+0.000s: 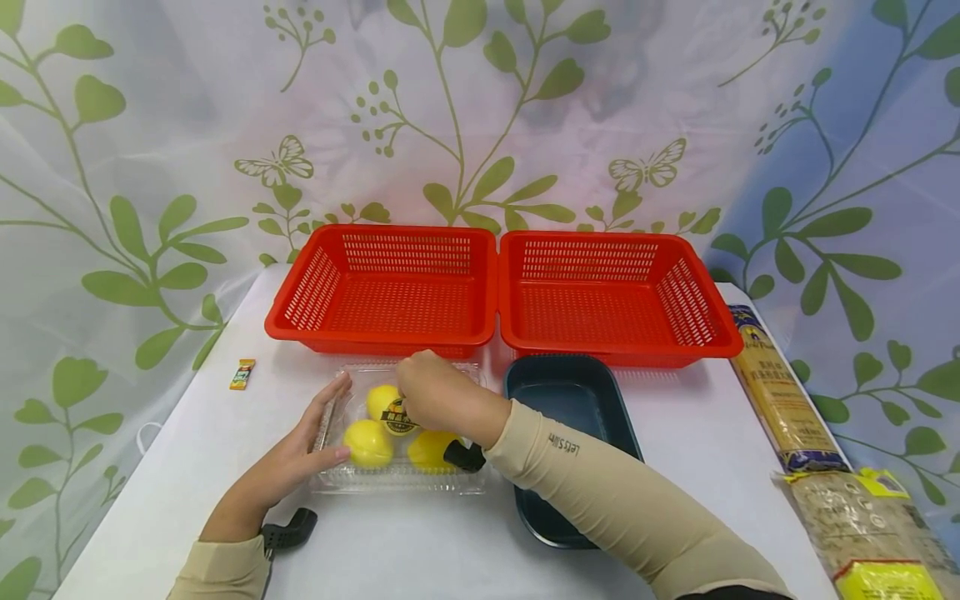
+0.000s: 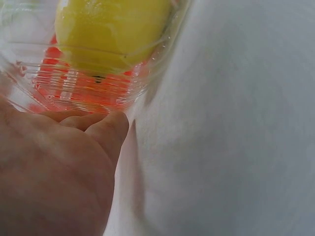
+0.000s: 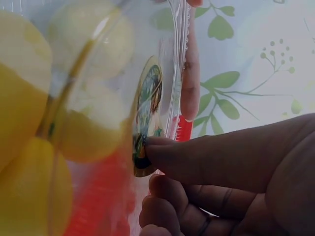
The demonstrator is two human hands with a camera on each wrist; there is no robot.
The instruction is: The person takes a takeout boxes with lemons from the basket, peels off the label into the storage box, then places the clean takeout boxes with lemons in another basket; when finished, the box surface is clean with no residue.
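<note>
A clear plastic clamshell box holds several yellow lemons on the table, in the middle of the head view. My left hand lies along the box's left side, fingers extended against it and thumb at the near left part. A round black-and-gold sticker shows on the lid. Over the lid, my right hand has its fingers curled and pinches the sticker's edge. In the right wrist view the thumb covers the sticker's lower end, the index fingertip just beneath it.
Two red plastic baskets stand side by side behind the box. A dark teal tray sits to its right, partly under my right forearm. A small wrapped candy lies at left; a pasta packet and a grain bag lie along the right edge.
</note>
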